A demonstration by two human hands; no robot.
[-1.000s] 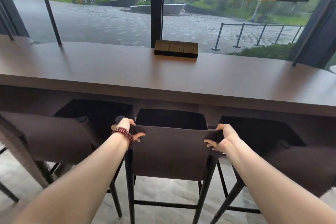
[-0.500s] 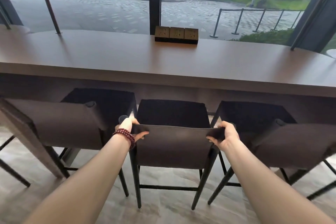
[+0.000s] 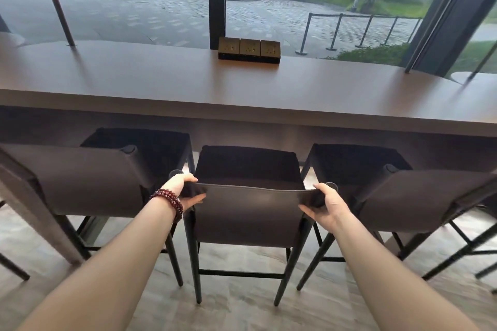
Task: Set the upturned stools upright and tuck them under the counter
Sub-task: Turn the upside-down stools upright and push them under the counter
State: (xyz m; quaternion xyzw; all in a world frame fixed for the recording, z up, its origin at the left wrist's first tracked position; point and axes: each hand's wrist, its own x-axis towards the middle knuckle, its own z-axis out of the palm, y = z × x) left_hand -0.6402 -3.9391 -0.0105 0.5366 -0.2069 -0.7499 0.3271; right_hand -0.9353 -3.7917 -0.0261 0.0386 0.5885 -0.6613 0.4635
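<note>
Brown leather backrest in our grip: we've got the middle stool [image 3: 247,212] upright on its four legs, seat partly under the worktop [image 3: 188,94], so we judge this as the tuck-in step, with a straight, level push forward called for to slide it between its neighbours. Our left hand [image 3: 185,191] and right hand [image 3: 324,204] are each clamped on a top corner of the backrest, thumbs over the rim, fingers wrapped behind it, arms stretched forward. One upright stool [image 3: 88,177] stands just beyond our left hand, another [image 3: 419,196] just beyond our right.
</note>
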